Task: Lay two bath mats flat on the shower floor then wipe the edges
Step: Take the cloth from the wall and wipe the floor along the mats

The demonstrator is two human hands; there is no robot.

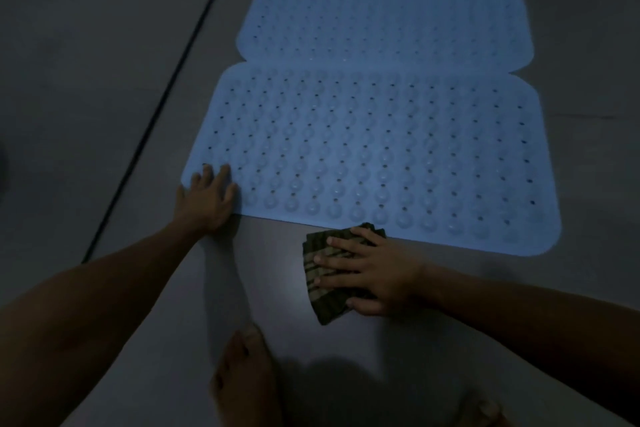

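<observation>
Left hand (207,199) flat, fingers spread, pressing near-left corner of near mat (374,156). Right hand (374,274) flat, fingers straight, just off mat's near edge. Both forearms extended. Bare foot (242,381) well back from mat.

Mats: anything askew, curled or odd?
Nothing curled: both lie flat. The far mat sits offset from the near mat, so their side edges don't line up. Left hand presses the near corner; right hand presses the cloth.
</observation>
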